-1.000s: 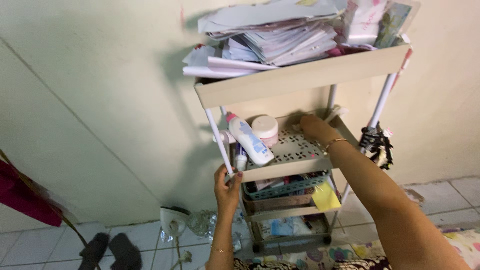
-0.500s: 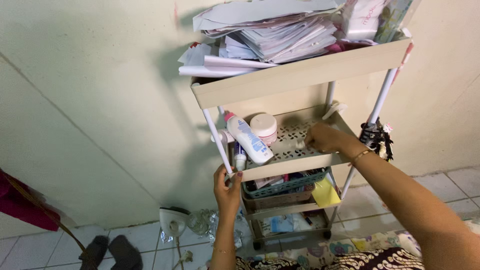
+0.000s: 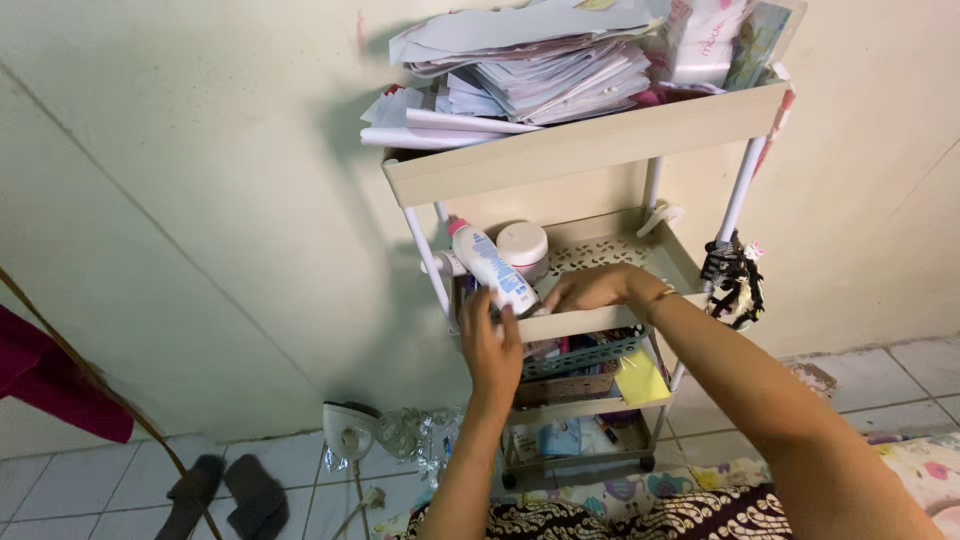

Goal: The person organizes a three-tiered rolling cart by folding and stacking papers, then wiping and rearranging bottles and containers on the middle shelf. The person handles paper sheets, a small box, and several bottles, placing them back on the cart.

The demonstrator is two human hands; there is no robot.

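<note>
Hands meet at the front lip of the cream plastic cart's middle shelf [image 3: 640, 255]: left hand [image 3: 490, 345] grasps the white lotion bottle with pink cap [image 3: 490, 268], lying slantwise, cap toward the wall; right hand [image 3: 590, 290] rests beside its base, grip unclear

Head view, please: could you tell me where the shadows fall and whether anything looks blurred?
Head view: the cart throws a soft shadow left onto the wall; the second shelf sits in shade under the top tray; the left hand and right hand look slightly soft; no glare.
</note>
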